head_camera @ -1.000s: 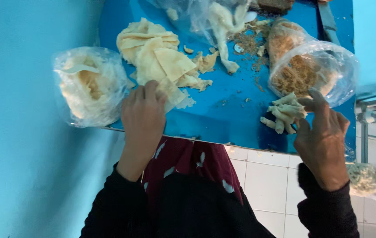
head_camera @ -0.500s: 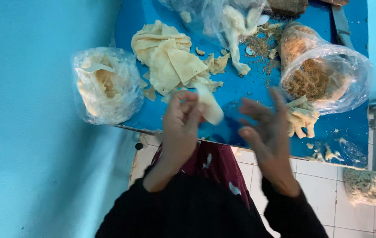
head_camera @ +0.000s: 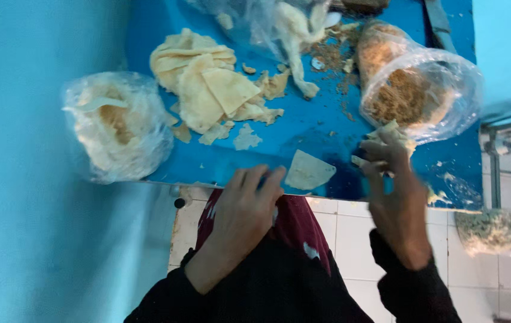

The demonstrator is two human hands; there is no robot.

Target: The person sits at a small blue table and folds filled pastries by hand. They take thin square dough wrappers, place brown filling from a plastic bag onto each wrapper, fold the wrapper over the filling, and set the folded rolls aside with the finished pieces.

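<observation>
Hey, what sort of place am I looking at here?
Probably a small food-prep spot, perhaps a kitchen or stall: a blue table carries a stack of thin dough sheets and a clear bag of brown shredded filling, with white floor tiles below.

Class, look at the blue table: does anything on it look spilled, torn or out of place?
Yes. Brown crumbs lie spilled across the blue table beside the clear plastic bag of brown filling, and torn scraps of pale dough sheet are scattered below the stack of dough sheets.
</observation>
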